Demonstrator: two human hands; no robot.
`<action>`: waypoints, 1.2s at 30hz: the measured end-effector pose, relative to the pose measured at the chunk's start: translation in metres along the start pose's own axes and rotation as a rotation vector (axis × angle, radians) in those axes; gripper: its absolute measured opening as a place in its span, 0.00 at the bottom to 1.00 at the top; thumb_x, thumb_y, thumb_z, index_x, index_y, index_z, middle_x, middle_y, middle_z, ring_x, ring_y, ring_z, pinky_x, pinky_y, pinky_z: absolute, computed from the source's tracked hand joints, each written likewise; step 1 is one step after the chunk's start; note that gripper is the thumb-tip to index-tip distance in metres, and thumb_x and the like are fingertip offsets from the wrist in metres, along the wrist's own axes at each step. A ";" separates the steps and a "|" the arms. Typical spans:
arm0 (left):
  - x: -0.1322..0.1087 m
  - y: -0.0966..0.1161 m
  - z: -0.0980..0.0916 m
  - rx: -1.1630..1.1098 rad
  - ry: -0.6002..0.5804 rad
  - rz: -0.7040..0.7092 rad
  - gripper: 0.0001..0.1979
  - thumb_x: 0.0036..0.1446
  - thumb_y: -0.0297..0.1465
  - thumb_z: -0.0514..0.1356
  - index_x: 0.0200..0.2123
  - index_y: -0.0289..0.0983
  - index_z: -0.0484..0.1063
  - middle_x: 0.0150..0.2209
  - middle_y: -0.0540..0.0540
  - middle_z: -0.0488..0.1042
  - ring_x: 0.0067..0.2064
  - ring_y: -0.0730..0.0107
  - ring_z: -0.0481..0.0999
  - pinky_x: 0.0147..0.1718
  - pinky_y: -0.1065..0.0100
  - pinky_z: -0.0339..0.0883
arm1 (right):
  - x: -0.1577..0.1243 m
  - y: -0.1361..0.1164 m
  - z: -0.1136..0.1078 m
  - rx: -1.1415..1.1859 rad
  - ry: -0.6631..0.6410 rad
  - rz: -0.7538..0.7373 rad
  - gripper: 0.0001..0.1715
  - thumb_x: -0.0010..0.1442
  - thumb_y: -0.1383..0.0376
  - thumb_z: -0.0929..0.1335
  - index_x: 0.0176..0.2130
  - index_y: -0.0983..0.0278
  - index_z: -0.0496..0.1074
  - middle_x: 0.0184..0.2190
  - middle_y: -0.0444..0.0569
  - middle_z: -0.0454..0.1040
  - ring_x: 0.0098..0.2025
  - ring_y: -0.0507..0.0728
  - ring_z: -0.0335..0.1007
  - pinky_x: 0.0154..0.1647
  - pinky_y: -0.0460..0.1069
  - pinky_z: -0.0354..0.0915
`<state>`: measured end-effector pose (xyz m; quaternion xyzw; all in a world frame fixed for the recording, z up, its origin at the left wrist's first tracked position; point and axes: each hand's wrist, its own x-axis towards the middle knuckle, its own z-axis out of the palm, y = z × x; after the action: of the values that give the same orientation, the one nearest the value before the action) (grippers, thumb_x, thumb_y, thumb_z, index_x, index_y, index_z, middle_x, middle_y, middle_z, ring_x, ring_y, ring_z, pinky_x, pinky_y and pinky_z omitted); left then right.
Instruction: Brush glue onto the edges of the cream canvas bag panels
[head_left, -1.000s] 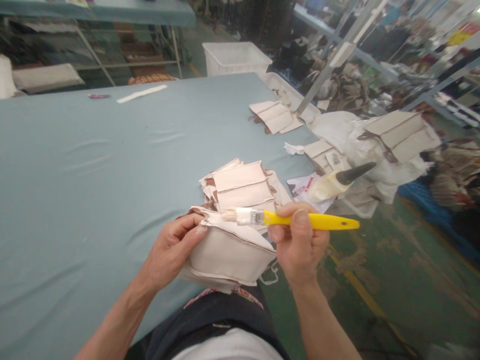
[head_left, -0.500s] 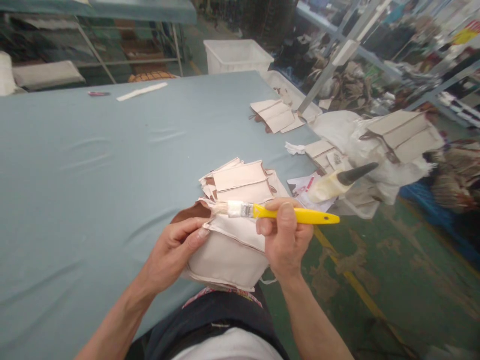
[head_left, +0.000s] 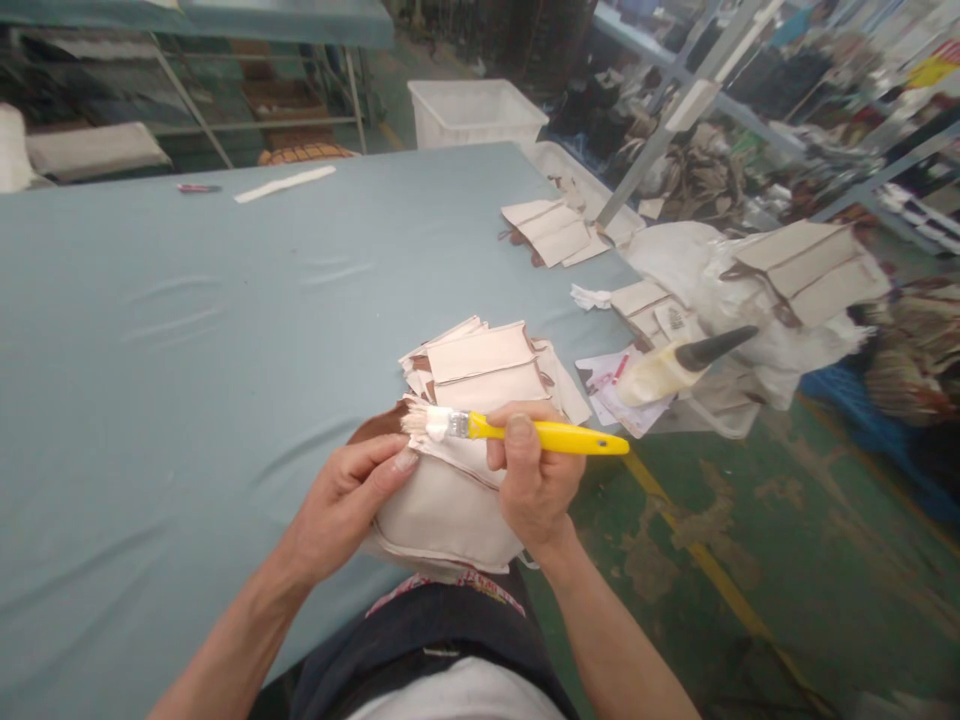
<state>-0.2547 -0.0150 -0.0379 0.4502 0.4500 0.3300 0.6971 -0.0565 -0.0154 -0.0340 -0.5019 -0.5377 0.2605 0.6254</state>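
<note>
My left hand (head_left: 349,500) pinches the edge of a cream fabric bag piece (head_left: 439,510) with a brown inside, near the table's front edge. In my right hand (head_left: 536,475) is a paintbrush (head_left: 559,437) with a yellow handle, held level with its bristles pointing left. The pale bristles touch or hover at the bag piece's upper edge, close to my left fingertips; contact cannot be made out for certain. Just beyond lies a stack of similar cream pieces (head_left: 480,355).
A bottle with a dark nozzle (head_left: 660,370) stands on paper at the right. More cream pieces (head_left: 551,230) lie at the table's far right, near a white bin (head_left: 476,112). A white strip (head_left: 285,184) rests on the blue-green table cover (head_left: 187,370). A metal post (head_left: 660,135) rises at the right.
My right hand has moved left with the paintbrush, bringing the bristles nearer my left fingertips. The left hand has stayed almost still on the bag piece.
</note>
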 end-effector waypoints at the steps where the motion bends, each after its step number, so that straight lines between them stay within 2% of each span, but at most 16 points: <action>1: 0.000 -0.001 0.000 -0.013 0.006 -0.015 0.28 0.61 0.55 0.71 0.43 0.34 0.88 0.29 0.47 0.78 0.30 0.70 0.69 0.27 0.74 0.64 | 0.000 0.001 -0.002 -0.029 -0.012 -0.023 0.21 0.79 0.51 0.65 0.39 0.61 0.76 0.18 0.37 0.69 0.17 0.50 0.65 0.21 0.46 0.65; 6: 0.004 0.002 -0.001 -0.100 0.065 -0.088 0.29 0.55 0.55 0.75 0.39 0.33 0.88 0.28 0.47 0.78 0.28 0.71 0.69 0.26 0.75 0.62 | -0.001 -0.004 -0.024 -0.157 -0.053 -0.206 0.14 0.77 0.56 0.68 0.42 0.59 0.79 0.23 0.41 0.73 0.21 0.52 0.69 0.27 0.49 0.70; 8: 0.005 0.005 -0.001 -0.126 0.080 -0.112 0.28 0.52 0.54 0.76 0.36 0.32 0.87 0.26 0.47 0.77 0.28 0.71 0.70 0.25 0.75 0.61 | -0.004 -0.013 -0.032 -0.066 -0.040 -0.176 0.13 0.77 0.56 0.68 0.43 0.58 0.79 0.23 0.40 0.72 0.21 0.52 0.67 0.26 0.48 0.69; 11: 0.006 0.012 0.001 -0.160 0.085 -0.173 0.26 0.48 0.52 0.77 0.31 0.32 0.84 0.23 0.48 0.76 0.25 0.72 0.68 0.23 0.74 0.60 | -0.007 -0.024 -0.035 0.126 -0.130 -0.042 0.16 0.78 0.55 0.66 0.41 0.58 0.79 0.20 0.38 0.70 0.17 0.50 0.62 0.19 0.46 0.62; 14: 0.005 0.018 0.005 -0.158 0.087 -0.202 0.25 0.49 0.51 0.76 0.29 0.33 0.83 0.22 0.48 0.75 0.22 0.71 0.67 0.21 0.73 0.59 | -0.007 -0.022 -0.028 0.085 -0.151 -0.018 0.19 0.78 0.54 0.67 0.39 0.60 0.78 0.18 0.38 0.69 0.16 0.50 0.62 0.18 0.45 0.61; 18: 0.001 0.022 0.010 -0.149 0.088 -0.169 0.25 0.52 0.53 0.74 0.32 0.33 0.84 0.23 0.47 0.77 0.26 0.66 0.72 0.24 0.71 0.65 | -0.005 -0.009 -0.020 -0.047 -0.081 -0.136 0.19 0.78 0.53 0.66 0.40 0.60 0.78 0.21 0.40 0.74 0.18 0.51 0.68 0.22 0.46 0.67; 21: -0.003 0.020 0.011 -0.137 0.026 -0.161 0.21 0.51 0.45 0.77 0.40 0.34 0.86 0.25 0.49 0.78 0.28 0.66 0.74 0.26 0.73 0.66 | -0.007 -0.006 -0.020 -0.086 -0.095 -0.192 0.16 0.79 0.56 0.65 0.41 0.59 0.78 0.24 0.42 0.77 0.20 0.51 0.70 0.24 0.47 0.69; 23: -0.004 0.018 0.011 -0.153 -0.028 -0.185 0.19 0.49 0.38 0.79 0.43 0.36 0.87 0.28 0.49 0.81 0.30 0.67 0.76 0.28 0.74 0.69 | -0.008 -0.008 -0.021 -0.101 -0.124 -0.235 0.14 0.79 0.58 0.65 0.42 0.58 0.78 0.26 0.43 0.79 0.21 0.52 0.71 0.25 0.47 0.70; 26: -0.003 0.013 0.012 -0.219 -0.049 -0.207 0.17 0.47 0.34 0.80 0.41 0.36 0.87 0.28 0.49 0.82 0.29 0.68 0.77 0.27 0.75 0.70 | -0.004 -0.007 -0.019 -0.113 -0.227 -0.373 0.10 0.78 0.63 0.66 0.43 0.58 0.77 0.29 0.45 0.82 0.25 0.54 0.77 0.28 0.48 0.73; 29: 0.001 0.011 0.012 -0.288 -0.032 -0.230 0.16 0.46 0.34 0.81 0.38 0.36 0.86 0.27 0.49 0.82 0.28 0.68 0.78 0.26 0.76 0.72 | 0.006 -0.001 -0.017 -0.127 -0.299 -0.555 0.06 0.76 0.66 0.67 0.47 0.59 0.77 0.30 0.47 0.84 0.27 0.54 0.78 0.29 0.48 0.73; 32: 0.004 0.011 0.009 -0.327 -0.023 -0.244 0.20 0.45 0.39 0.82 0.38 0.34 0.86 0.28 0.47 0.83 0.29 0.68 0.80 0.27 0.75 0.74 | 0.015 0.004 -0.022 -0.184 -0.352 -0.686 0.06 0.75 0.66 0.70 0.50 0.59 0.77 0.30 0.46 0.83 0.26 0.55 0.77 0.28 0.49 0.71; 36: 0.006 0.015 0.006 -0.317 -0.013 -0.255 0.26 0.42 0.45 0.84 0.38 0.33 0.86 0.26 0.47 0.82 0.25 0.71 0.76 0.23 0.77 0.70 | 0.017 -0.003 -0.034 -0.183 -0.298 -0.665 0.08 0.76 0.64 0.69 0.52 0.59 0.78 0.31 0.46 0.83 0.28 0.55 0.79 0.30 0.49 0.72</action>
<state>-0.2476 -0.0064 -0.0247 0.2765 0.4412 0.3029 0.7982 -0.0203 -0.0141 -0.0218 -0.3100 -0.7775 0.0643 0.5434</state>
